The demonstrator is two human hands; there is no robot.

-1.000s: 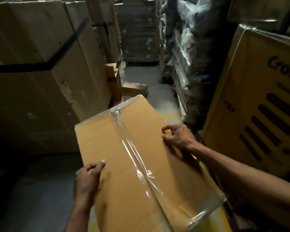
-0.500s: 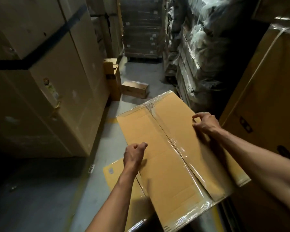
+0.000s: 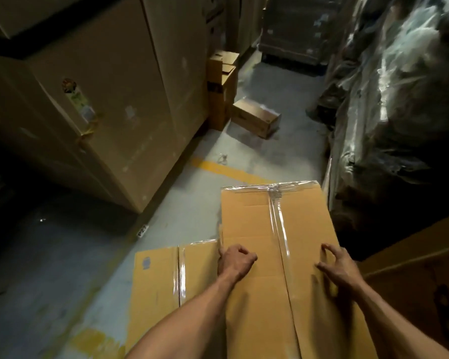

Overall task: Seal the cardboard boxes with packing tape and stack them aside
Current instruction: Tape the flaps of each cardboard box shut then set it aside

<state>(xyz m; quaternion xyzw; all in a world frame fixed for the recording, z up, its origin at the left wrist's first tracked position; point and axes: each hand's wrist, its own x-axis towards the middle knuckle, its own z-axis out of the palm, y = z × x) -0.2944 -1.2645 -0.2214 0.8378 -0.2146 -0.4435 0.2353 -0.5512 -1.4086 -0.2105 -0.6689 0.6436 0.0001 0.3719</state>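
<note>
I have the taped box under both hands, lying on a second taped box that sits on the floor and shows past its left edge. My left hand is on its left edge, fingers curled over it and gripping, probably to steer it. My right hand lies right of the tape seam, fingers spread and loose, pressing it flat. I judge this the stacking step.
</note>
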